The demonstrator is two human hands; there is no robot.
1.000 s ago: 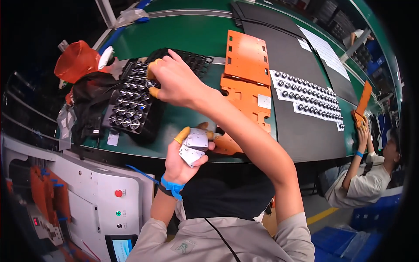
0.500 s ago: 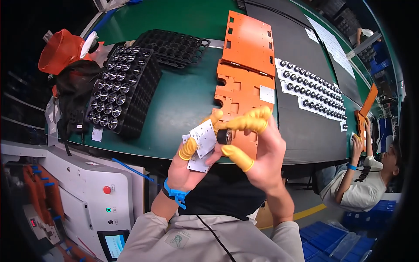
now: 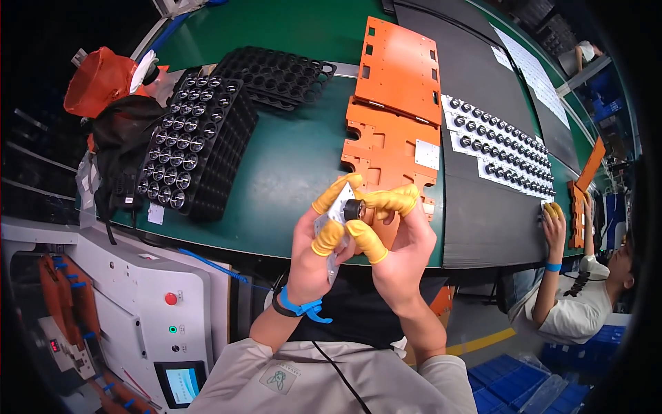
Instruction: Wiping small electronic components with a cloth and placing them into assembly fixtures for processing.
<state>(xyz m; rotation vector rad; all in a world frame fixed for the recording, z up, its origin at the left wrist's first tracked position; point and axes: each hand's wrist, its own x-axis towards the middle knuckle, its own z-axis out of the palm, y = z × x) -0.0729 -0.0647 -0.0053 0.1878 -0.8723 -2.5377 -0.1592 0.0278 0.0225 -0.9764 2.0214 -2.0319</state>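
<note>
My left hand [image 3: 310, 252], with yellow finger cots and a blue wrist strap, grips white circuit boards [image 3: 336, 209] with small holes. They stand tilted, nearly edge-on. A short black cylindrical lens [image 3: 354, 210] sits at the face of the front board. My right hand [image 3: 405, 254], also in yellow finger cots, pinches this lens between thumb and fingers. Whether the lens is fixed to the board or only held against it, I cannot tell. Both hands are over the near edge of the orange fixture [image 3: 372, 141], where a white board [image 3: 427, 154] lies.
A stacked black tray [image 3: 214, 148] of shiny lenses stands left, an emptier black tray [image 3: 276, 72] behind it. Rows of boards with black lenses [image 3: 496, 141] lie on the black mat [image 3: 483, 234]. A co-worker [image 3: 576, 297] sits at right. A white machine [image 3: 152, 290] stands lower left.
The boards have turned from facing up to nearly edge-on. My right hand has moved in with the lens, and the two hands are closer together. The co-worker's hand has moved to the mat's boards.
</note>
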